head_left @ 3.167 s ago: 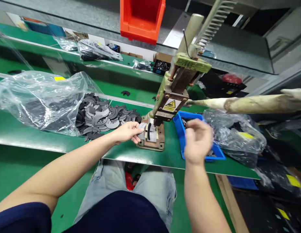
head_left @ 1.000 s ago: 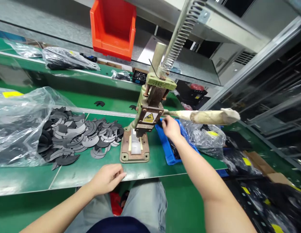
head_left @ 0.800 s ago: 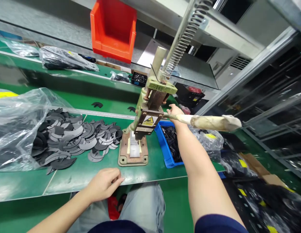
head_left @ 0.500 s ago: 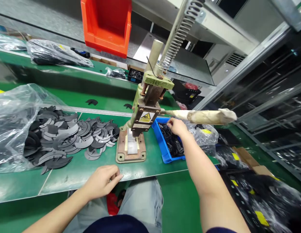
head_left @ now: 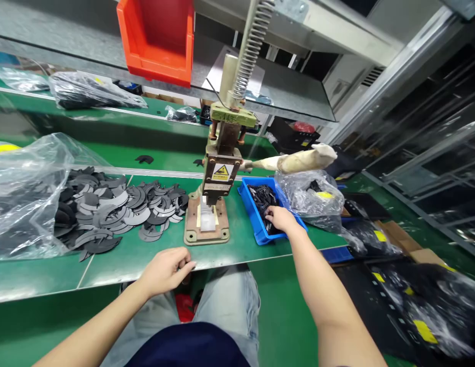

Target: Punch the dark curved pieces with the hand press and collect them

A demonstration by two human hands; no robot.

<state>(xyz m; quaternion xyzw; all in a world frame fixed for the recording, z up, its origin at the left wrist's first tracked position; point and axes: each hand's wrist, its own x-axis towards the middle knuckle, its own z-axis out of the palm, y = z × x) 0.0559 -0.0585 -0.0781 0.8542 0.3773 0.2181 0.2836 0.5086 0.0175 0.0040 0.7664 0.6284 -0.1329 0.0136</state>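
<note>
My right hand (head_left: 280,219) reaches into a blue bin (head_left: 260,235) of small black plastic parts (head_left: 262,196). Its thumb and fingers are pinched together among the parts; what is between them is too small to make out. On the front edge of the green bench rests my left hand (head_left: 169,270), fingers curled in and nothing visible in it. Between the hands stands a hand press (head_left: 221,173) with a wrapped lever (head_left: 298,162) pointing right. Under its head, a pale metal fixture (head_left: 207,220) sits on the base plate.
A heap of dark grey curved pieces (head_left: 122,209) lies left of the press, beside a clear plastic bag (head_left: 26,204). Another bag (head_left: 311,199) stands right of the blue bin. An orange bin (head_left: 156,46) sits above on the shelf. One curved piece (head_left: 144,159) lies farther back.
My right hand has moved from the back of the blue bin toward its front, among the black parts. My left hand stays at the bench edge. The camera view has shifted slightly.
</note>
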